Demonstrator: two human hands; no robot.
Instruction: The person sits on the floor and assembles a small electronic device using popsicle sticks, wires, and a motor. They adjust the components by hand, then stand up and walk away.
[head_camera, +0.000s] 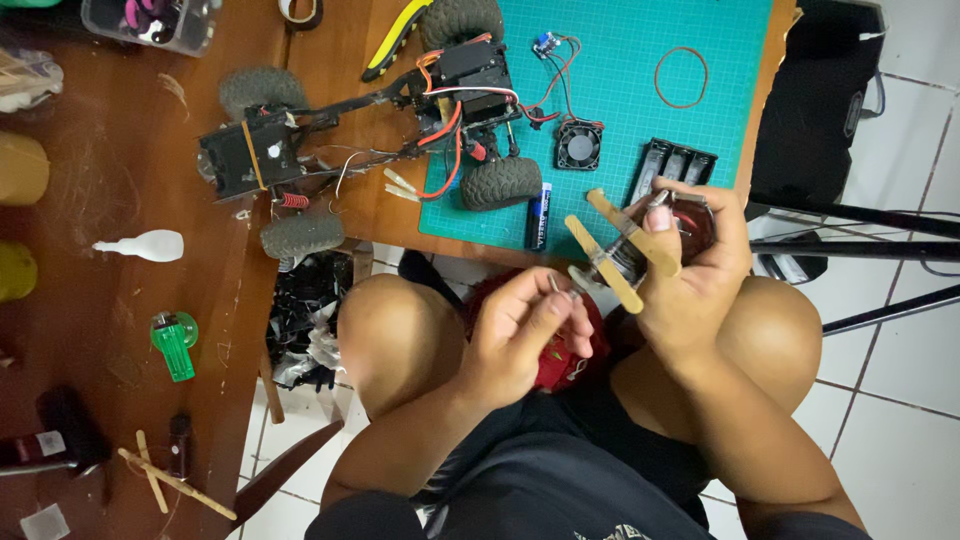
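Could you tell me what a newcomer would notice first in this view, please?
Most striking is the stripped model car chassis with knobby tyres and red wiring, lying across the wooden table and the edge of the teal cutting mat. Below it, over the person's knees, the right hand grips a small spool assembly with wooden sticks, while the left hand pinches a small metal part at its end.

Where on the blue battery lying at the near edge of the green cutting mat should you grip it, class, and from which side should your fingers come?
Grip the blue battery across its middle, fingers coming from above and pinching its long sides. It lies flat on the green mat with its ends pointing toward and away from the person. The rubber tyre sits close on one side, so a low approach from there looks blocked.
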